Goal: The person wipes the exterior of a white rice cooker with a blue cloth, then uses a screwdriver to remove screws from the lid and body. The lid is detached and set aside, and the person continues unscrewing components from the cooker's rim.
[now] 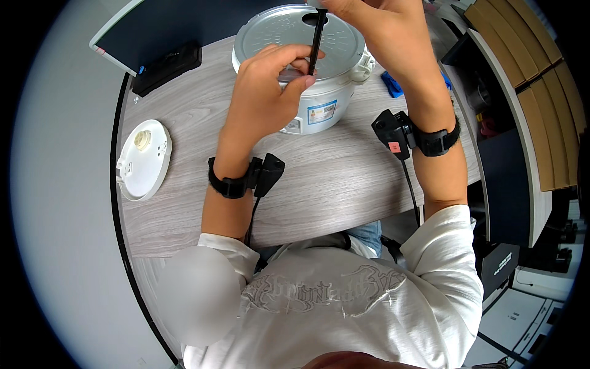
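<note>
A white rice cooker lies upside down on the wooden table, its grey metal base plate facing up. My right hand grips the top of a black screwdriver that stands upright on the base plate. My left hand pinches the lower shaft of the screwdriver with thumb and fingers. Both wrists wear black straps carrying small black devices with cables.
A round white lid part lies on the table at the left. A black flat box sits at the far left corner beside a dark panel. A blue object lies right of the cooker. Shelving and boxes stand at the right.
</note>
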Demonstrator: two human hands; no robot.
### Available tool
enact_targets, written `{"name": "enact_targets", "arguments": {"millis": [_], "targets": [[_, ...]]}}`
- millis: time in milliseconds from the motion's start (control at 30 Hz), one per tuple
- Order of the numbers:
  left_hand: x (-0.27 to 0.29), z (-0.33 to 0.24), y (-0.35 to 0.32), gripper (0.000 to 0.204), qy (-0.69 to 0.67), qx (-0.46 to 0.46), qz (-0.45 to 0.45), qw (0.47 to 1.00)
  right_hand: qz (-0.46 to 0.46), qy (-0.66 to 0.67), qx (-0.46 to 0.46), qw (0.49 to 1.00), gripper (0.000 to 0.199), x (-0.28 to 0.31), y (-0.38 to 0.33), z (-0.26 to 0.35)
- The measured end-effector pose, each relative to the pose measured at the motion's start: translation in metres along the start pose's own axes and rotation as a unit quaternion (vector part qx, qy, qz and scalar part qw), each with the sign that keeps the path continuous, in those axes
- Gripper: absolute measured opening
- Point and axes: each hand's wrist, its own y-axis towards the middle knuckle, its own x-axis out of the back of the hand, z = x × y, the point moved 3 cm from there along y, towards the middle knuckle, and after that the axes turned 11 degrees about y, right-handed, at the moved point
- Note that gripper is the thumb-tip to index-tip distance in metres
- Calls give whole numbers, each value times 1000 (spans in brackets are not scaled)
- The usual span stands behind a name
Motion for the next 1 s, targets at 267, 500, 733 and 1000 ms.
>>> {"name": "enact_targets", "arguments": {"millis": [267,500,733,1000], "targets": [[-3,4,0,33,-15,6,-57,998,-13,-121,14,992,30,6,3,4],[2,-6,0,27,43,-56,-103,992,-60,-27,62,996,30,15,-2,21],[-8,-36,-10,26,44,-18,-53,997,-91,-33,64,993,27,66,-29,17],[-74,-52,-27,33,14,14,107,994,-202,-51,11,978,29,120,-103,22]]}}
